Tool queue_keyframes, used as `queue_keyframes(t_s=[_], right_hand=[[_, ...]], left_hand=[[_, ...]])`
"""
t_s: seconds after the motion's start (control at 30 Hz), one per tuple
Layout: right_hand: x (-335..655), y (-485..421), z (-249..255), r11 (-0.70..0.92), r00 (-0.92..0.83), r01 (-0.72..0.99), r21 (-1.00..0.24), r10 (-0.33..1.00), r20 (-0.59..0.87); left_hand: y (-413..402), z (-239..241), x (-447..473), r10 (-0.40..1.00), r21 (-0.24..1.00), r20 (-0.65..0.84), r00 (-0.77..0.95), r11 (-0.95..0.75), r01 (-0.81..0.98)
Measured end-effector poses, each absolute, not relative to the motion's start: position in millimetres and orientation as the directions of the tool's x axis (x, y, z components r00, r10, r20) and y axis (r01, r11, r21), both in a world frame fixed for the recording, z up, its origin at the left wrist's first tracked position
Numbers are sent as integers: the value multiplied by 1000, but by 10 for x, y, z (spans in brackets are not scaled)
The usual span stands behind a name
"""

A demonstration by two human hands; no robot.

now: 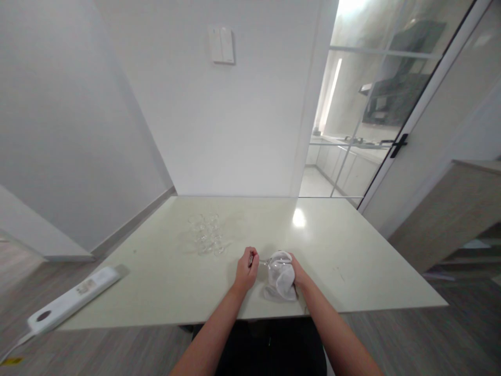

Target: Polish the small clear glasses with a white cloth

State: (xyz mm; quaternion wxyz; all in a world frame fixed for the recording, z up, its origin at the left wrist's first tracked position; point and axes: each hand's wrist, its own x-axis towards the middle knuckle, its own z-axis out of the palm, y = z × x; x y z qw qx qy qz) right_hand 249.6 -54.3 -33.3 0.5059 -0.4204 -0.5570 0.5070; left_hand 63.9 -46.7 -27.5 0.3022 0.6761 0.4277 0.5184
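Note:
My left hand (246, 271) is closed around the foot and stem of a clear wine glass (270, 263) held on its side just above the pale table (352, 261). My right hand (298, 272) is closed on a white cloth (282, 277) that wraps the bowl of that glass. Both hands sit near the table's front edge, close together. Several more clear glasses (206, 236) stand in a cluster farther back and to the left, apart from both hands.
A long white box (74, 298) hangs over the table's front left corner. A white wall with a light switch (222, 45) stands behind the table. A glass door with a black handle (398, 144) is at right, a wooden cabinet (446, 209) beside it.

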Motion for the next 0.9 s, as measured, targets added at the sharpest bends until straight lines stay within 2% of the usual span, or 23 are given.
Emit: queue_keyframes(t_s=[0.23,0.4,0.5,0.8,0.9], right_hand=[[2548,-579,-503,84,32,-98,-992,996,81],[2545,-550,-461,106,-216,-67,-992,969,119],[2528,-523,-410,107,-232,-64,-992,965,119],[2522,-572,-455,28,2,-164,-986,1000,28],[2529,-588,-479,-26,-6,-185,-982,1000,-25]], left_hand=[[-463,-269,639,902,868,424,87,-432,245],[-449,-277,636,902,871,423,82,-430,236],[-457,-285,629,894,863,438,93,-447,235],[-429,-289,649,909,879,413,54,-413,239],[-411,-294,654,911,887,409,51,-410,213]])
